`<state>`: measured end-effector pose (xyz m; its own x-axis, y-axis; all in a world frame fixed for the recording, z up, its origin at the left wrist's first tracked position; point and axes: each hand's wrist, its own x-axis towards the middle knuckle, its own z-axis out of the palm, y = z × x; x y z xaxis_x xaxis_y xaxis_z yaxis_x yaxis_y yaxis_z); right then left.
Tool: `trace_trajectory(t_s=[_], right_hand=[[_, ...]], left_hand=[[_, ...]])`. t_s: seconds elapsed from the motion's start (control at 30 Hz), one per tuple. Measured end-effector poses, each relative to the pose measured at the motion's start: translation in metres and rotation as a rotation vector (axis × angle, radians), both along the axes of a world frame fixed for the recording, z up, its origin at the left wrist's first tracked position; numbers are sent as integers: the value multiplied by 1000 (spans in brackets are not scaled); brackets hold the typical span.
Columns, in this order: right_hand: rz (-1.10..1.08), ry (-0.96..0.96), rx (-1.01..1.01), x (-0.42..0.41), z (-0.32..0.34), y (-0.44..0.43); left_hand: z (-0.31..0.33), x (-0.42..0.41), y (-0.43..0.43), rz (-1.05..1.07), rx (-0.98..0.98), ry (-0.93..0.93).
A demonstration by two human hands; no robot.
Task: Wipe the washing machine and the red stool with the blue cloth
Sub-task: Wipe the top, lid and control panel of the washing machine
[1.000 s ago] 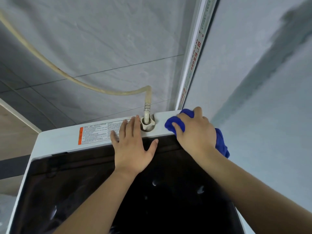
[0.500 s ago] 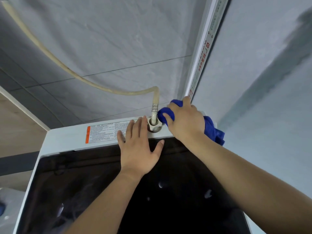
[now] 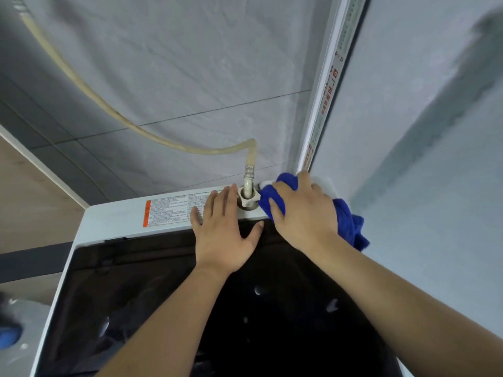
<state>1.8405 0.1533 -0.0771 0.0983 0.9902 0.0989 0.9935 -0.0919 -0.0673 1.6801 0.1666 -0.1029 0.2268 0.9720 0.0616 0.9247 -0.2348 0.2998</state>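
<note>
Scrubbing washing machine (image 3: 114,216) back rim, right grip (image 3: 302,216) curled round blue cloth (image 3: 349,225), left grip (image 3: 223,235) resting flat, fingers straight.

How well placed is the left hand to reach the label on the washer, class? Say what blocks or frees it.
Probably yes: the left hand lies flat on the washer, its fingers over the label's right end, with nothing between. The right hand and cloth are beyond the hose fitting.
</note>
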Motion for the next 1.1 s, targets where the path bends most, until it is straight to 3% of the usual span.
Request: trace_trajectory(t_s=[0.1,0.27,0.4,0.6,0.7,0.8,1.1], right_hand=[[34,69,0,8,-1,-12],[-177,184,-34,13,7,16],[-66,242,-44,2,19,-27],[-55,361,102,-69,58,-37],[-21,281,38,-118,53,-7],[-121,154,-96,-149,33,30],[-305,32,-59,-162,14,30]], left_hand=[[2,0,1,-3,-41,-3],[21,-17,1,-75,-182,-78],[38,-55,-11,-121,-176,-35],[44,-126,-1,-172,-119,-39],[43,-158,17,-185,-124,-84],[30,-190,33,-171,-126,-72],[0,-214,49,-203,-18,-6]])
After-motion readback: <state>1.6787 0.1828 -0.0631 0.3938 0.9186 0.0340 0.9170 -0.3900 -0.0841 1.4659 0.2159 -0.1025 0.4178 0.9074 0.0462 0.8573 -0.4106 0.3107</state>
